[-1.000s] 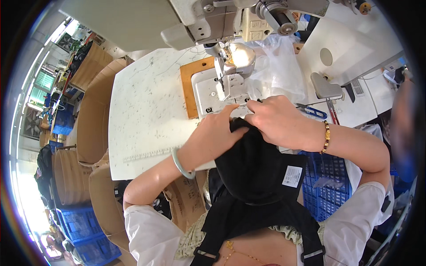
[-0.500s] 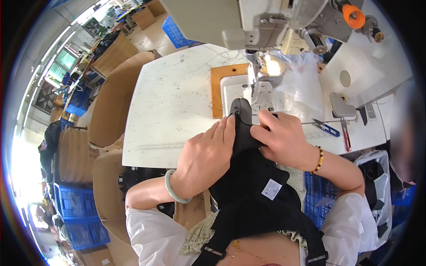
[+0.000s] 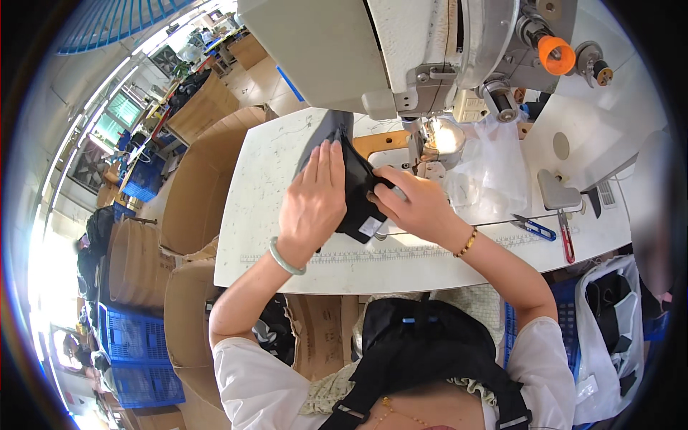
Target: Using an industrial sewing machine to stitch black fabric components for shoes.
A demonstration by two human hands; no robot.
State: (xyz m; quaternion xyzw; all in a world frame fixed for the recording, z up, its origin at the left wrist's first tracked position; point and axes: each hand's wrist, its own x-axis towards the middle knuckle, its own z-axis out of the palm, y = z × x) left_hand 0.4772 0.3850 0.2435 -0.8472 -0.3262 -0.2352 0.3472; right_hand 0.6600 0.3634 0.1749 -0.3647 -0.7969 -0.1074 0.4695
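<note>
A black fabric piece [image 3: 358, 204] with a white label [image 3: 370, 226] lies on the white sewing table [image 3: 254, 193], left of the needle area. My left hand [image 3: 315, 197] is flat on it, fingers stretched out and close together. With thumb and bent fingers, my right hand [image 3: 412, 204] pinches the piece's right edge, which stands up a little in a fold. The far end of the piece reaches up beside the sewing machine [image 3: 308, 54]. Part of the fabric is hidden beneath my left hand.
Blue thread snips [image 3: 534, 228] and a red-handled tool [image 3: 567, 244] lie at the right. A printed ruler strip [image 3: 337, 256] runs along the near table edge. Clear plastic [image 3: 494, 161] sits behind the presser foot [image 3: 430, 170]. An open cardboard box [image 3: 201, 193] stands left of the table.
The black fabric has moved leftward, away from the front of the presser foot, and turned. Its near part no longer hangs over my lap. Both hands moved with it; my left hand lies flatter.
</note>
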